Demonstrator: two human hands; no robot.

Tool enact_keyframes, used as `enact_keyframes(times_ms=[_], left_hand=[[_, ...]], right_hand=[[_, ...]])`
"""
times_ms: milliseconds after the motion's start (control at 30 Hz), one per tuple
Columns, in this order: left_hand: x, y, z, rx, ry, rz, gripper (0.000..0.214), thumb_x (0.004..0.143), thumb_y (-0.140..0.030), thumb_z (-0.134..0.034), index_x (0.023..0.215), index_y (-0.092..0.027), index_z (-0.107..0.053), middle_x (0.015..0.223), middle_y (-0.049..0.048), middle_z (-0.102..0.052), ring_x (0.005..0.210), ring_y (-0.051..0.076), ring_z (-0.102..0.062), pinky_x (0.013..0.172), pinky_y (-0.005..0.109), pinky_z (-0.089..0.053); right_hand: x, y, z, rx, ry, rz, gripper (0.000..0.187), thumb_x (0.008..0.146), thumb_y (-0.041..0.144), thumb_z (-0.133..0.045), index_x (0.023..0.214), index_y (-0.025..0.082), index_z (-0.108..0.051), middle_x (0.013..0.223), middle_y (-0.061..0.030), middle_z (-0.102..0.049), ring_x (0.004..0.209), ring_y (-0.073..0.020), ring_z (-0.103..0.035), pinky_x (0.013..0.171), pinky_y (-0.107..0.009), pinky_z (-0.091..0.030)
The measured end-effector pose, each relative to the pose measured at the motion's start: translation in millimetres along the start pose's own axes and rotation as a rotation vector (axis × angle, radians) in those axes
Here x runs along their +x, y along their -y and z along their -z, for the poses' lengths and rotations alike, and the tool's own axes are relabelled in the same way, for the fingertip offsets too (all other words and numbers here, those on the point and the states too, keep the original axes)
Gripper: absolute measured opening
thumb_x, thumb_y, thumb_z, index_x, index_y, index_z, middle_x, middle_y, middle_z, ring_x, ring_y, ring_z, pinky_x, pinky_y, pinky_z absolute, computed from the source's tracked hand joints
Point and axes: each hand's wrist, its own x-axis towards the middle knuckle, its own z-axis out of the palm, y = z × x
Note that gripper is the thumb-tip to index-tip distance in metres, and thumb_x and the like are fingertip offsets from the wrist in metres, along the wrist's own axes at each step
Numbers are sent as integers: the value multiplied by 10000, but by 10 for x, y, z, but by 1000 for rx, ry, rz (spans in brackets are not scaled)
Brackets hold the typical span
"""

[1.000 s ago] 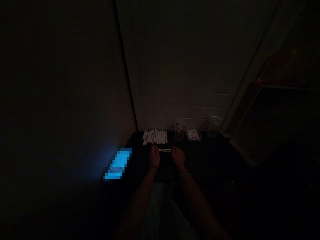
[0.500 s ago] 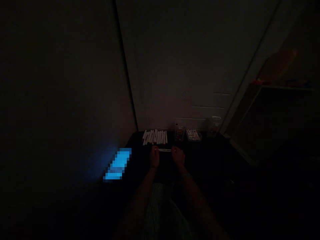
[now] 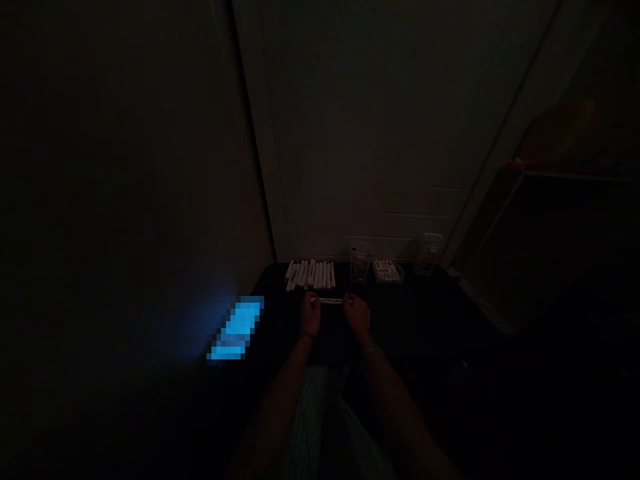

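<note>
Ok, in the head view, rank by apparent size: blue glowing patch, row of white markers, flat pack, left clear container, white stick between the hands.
1. Blue glowing patch
2. Row of white markers
3. Flat pack and left clear container: too alike to rank
4. White stick, visible part

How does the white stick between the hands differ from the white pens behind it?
The stick lies sideways; the pens run roughly front to back. The stick is gripped by the left hand and right hand; the pens rest on the dark table. Both are mostly white.
</note>
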Motion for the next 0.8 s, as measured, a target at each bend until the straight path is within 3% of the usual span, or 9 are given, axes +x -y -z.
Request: enact_keyframes(times_ms=[133, 433, 667, 800], left_hand=[[7, 10, -3, -14, 12, 11, 147, 767, -246, -350, 793, -188, -483, 663, -18, -503, 626, 117, -478, 625, 236, -371], [5, 15, -3, -34, 29, -15, 130, 724, -290, -449, 799, -189, -481, 667, -27, -507, 622, 109, -484, 617, 225, -376], [9, 32, -3, -19, 4, -15, 146, 770, -249, -356, 804, -190, -484, 686, -12, -515, 636, 116, -483, 634, 239, -372], [18, 39, -19, -21, 1, -40, 124, 745, -282, -414, 796, -191, -482, 689, -18, -516, 638, 113, -488, 636, 233, -377]], right_hand=[[-7, 9, 18, -5, 11, -14, 464, 866, 457, -222, 915, 216, -615, 871, -52, -644, 801, -150, -587, 680, -220, -379], [-7, 22, 26, 5, 19, -26, 451, 865, 449, -234, 949, 215, -610, 904, -52, -639, 817, -150, -586, 693, -220, -380], [-7, 2, 4, 6, 8, -8, 461, 865, 455, -222, 940, 218, -610, 882, -55, -642, 814, -156, -586, 690, -227, -378], [2, -7, 1, 2, 7, 1, 466, 865, 457, -220, 907, 217, -617, 866, -50, -644, 799, -153, -587, 669, -220, -376]])
